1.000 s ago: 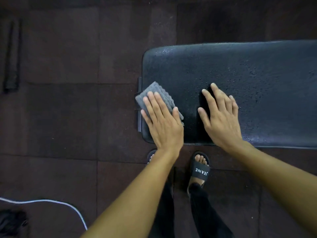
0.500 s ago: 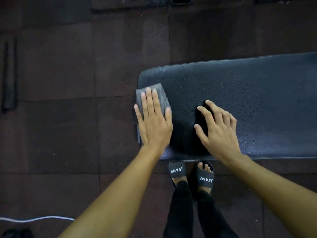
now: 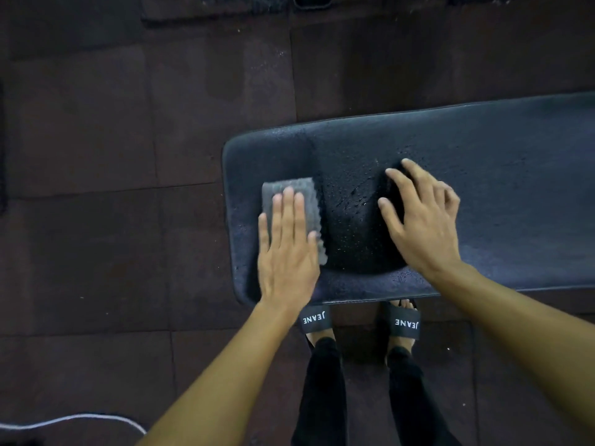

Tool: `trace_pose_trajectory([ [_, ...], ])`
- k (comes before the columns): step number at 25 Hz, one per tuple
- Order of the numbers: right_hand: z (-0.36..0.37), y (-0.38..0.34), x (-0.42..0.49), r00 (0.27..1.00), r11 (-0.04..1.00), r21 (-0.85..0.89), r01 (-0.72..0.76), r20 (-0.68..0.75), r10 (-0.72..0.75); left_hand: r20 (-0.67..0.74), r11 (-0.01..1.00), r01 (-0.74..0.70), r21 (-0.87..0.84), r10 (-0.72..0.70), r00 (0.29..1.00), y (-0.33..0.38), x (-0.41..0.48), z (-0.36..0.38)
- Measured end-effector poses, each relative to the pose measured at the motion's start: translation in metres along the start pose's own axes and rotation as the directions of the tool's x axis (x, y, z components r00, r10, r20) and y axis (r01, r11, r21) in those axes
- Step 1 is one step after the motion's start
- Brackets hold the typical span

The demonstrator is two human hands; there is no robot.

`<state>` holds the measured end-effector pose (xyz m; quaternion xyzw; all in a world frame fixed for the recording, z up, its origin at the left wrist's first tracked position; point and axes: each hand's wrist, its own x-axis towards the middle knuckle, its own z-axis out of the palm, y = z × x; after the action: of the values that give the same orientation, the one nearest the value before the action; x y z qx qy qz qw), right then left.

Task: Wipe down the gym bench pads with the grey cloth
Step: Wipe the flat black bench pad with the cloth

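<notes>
Left hand (image 3: 286,249), flat and open, has slid the cloth (image 3: 297,194) inward along the pad (image 3: 499,175); right hand (image 3: 421,226) stays spread, empty.

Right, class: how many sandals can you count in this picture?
2. One sandal is on the floor below the left hand; the other sandal is beside it, under the bench pad edge.
</notes>
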<state>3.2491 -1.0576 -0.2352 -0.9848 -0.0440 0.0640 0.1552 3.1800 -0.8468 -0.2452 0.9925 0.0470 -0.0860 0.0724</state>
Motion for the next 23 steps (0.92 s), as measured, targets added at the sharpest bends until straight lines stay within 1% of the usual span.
trace_pose_trajectory([
  [3, 0.000, 0.025, 0.006, 0.997, 0.994, -0.081, 0.069, 0.046, -0.066, -0.016, 0.997, 0.070, 0.045, -0.069, 0.997, -0.017, -0.002, -0.001],
  [6, 0.004, 0.032, 0.008, 0.994, 0.990, -0.093, 0.104, 0.025, -0.102, -0.086, 0.989, 0.146, 0.029, -0.143, 0.986, -0.004, 0.055, -0.005],
  [8, 0.008, 0.034, 0.008, 0.995, 0.990, -0.093, 0.103, 0.002, -0.103, -0.102, 0.989, 0.146, -0.014, -0.147, 0.984, 0.017, 0.097, -0.006],
  [11, 0.011, 0.037, 0.007, 0.994, 0.990, -0.089, 0.112, -0.006, -0.113, -0.102, 0.997, 0.074, 0.006, -0.073, 0.992, 0.060, 0.121, -0.001],
  [13, 0.009, 0.038, 0.007, 0.993, 0.991, -0.071, 0.114, -0.003, -0.115, -0.116, 1.000, 0.016, 0.012, -0.014, 0.993, 0.083, 0.108, 0.004],
  [15, 0.005, 0.040, 0.006, 0.992, 0.991, -0.050, 0.125, 0.014, -0.125, -0.107, 1.000, -0.014, 0.000, 0.013, 0.994, 0.093, 0.079, 0.008],
  [17, 0.001, 0.044, 0.006, 0.989, 0.988, -0.044, 0.147, 0.042, -0.145, -0.083, 1.000, 0.012, -0.013, -0.013, 0.996, 0.096, 0.044, 0.010],
  [20, -0.010, 0.050, 0.009, 0.983, 0.985, 0.010, 0.172, 0.061, -0.172, -0.057, 0.995, 0.092, -0.031, -0.093, 0.994, 0.093, 0.012, 0.008],
  [21, -0.014, 0.054, 0.010, 0.988, 0.989, 0.015, 0.146, 0.044, -0.146, -0.053, 0.994, 0.101, -0.045, -0.103, 0.993, 0.091, 0.012, 0.007],
  [23, -0.022, 0.069, 0.011, 0.999, 0.999, 0.010, 0.034, 0.026, -0.034, -0.029, 0.994, 0.099, -0.049, -0.101, 0.994, 0.090, 0.023, 0.004],
])
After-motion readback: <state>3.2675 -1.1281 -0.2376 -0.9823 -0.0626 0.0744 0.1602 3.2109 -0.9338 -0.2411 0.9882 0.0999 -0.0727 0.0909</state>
